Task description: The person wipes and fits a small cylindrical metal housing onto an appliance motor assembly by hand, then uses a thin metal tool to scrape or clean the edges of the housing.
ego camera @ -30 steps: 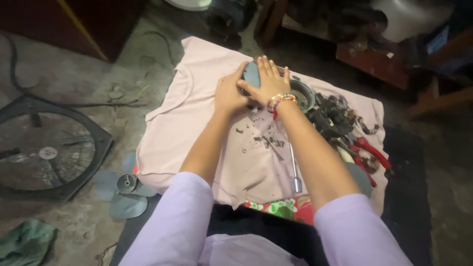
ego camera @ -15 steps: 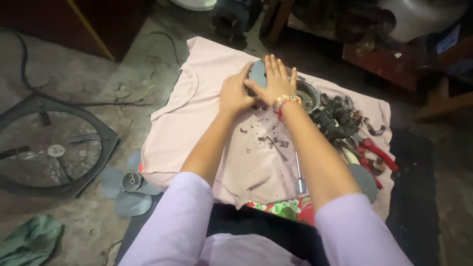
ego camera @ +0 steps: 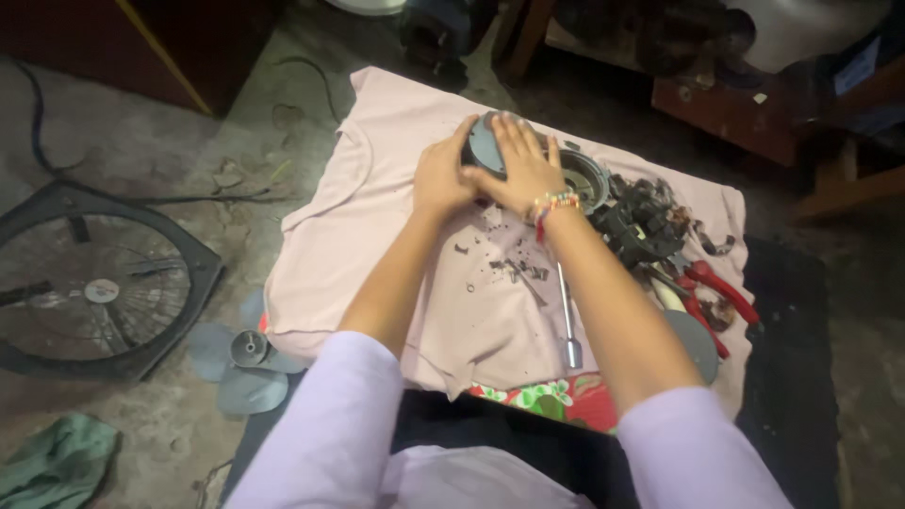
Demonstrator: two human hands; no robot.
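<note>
Grey round part [ego camera: 483, 143]: lies on the pink cloth near its far edge, mostly covered by both hands; only its grey upper-left rim shows.
Right hand [ego camera: 523, 165]: laid flat over the top of the grey round part, fingers spread and pressing down; a beaded bracelet [ego camera: 554, 203] sits on the wrist.
Left hand [ego camera: 441, 177]: curled against the left side of the part, thumb up on its rim, gripping it.
Metal ring housing [ego camera: 584, 177]: just right of the hands, open side up, touching or nearly touching the right hand.
Pink cloth [ego camera: 377, 226]: a shirt spread on the floor, carrying everything here.
Small bits [ego camera: 509, 269]: dark screws and scraps scattered on the cloth below the hands.
Long metal tool [ego camera: 566, 311]: lies beside the right forearm, socket end toward the person.
Dark parts heap [ego camera: 641, 221]: right of the housing.
Red-handled pliers [ego camera: 716, 292]: at the cloth's right edge.
Fan grille [ego camera: 94, 283]: on the floor, well to the left.
Fan blade [ego camera: 240, 353]: grey, between the grille and the cloth.
Green rag [ego camera: 57, 462]: bottom left corner of the floor.
</note>
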